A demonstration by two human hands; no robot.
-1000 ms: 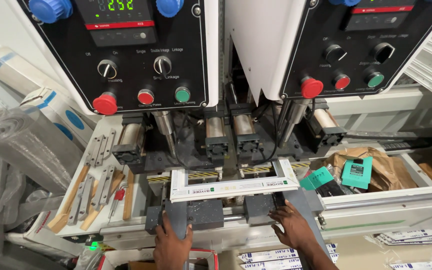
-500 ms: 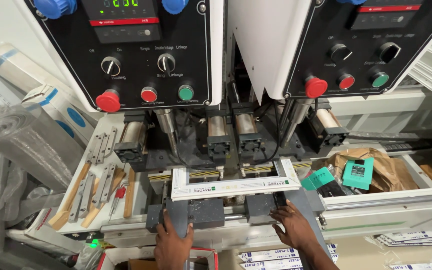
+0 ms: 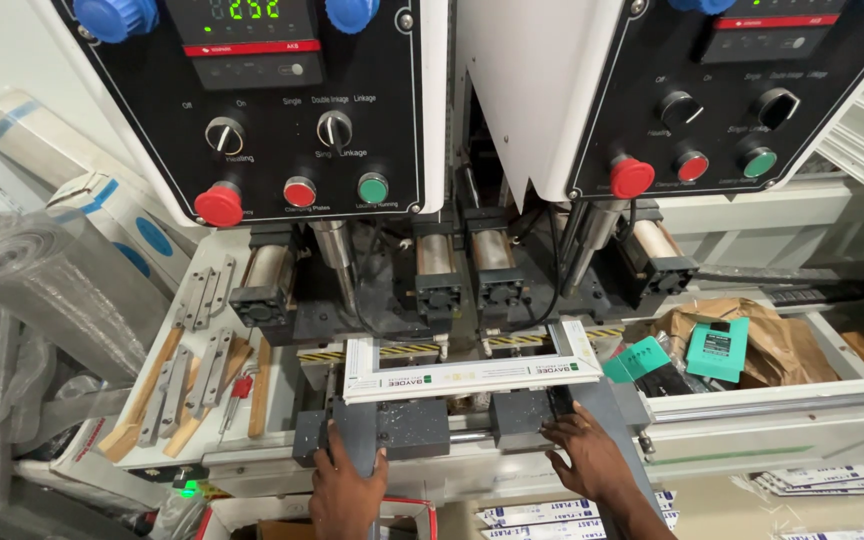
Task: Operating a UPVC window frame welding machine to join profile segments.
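Both hands flat on the clamp blocks, white frame just beyond the fingertips.

Frame (image 3: 467, 368) lying long axis left–right across the machine bed, slightly farther from the body than either hand. Left hand (image 3: 347, 490) spread on left block (image 3: 382, 428), gripping nothing. Right hand (image 3: 587, 455) likewise open, fingers on right block (image 3: 522, 415), nearer the frame's right end. Neither hand touching the frame.

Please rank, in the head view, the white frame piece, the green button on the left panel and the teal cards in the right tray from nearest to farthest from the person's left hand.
From the left hand:
1. White frame piece, just above it on the machine bed.
2. Green button, higher up on the left control panel.
3. Teal cards, far off to the right in the tray.
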